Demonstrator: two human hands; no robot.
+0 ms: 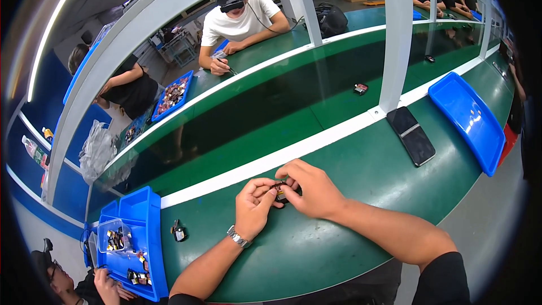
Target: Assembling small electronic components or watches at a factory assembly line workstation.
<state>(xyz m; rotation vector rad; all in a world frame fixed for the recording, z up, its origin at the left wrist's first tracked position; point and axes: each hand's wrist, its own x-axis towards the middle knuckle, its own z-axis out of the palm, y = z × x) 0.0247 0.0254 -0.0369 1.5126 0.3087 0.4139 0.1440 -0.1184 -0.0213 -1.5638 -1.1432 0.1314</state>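
Observation:
Between the fingertips of both my hands is a small dark electronic part (280, 194) with a yellow and silvery patch on its face. My left hand (252, 209), with a metal watch at the wrist, pinches it from the left side. Over its right side curl the thumb and fingers of my right hand (316, 192), hiding much of it. Both hands are closed and low above the green tabletop (344, 248). A similar small black part (178, 230) lies on the table, left of my left hand.
At the left stands a blue tray (156, 248) with a clear plastic box (103, 243) and loose parts; a person's hand (105, 286) is beside it. A black phone-like device (411, 135) and another blue tray (490, 155) lie right. Beyond a white rail (271, 157), another person works.

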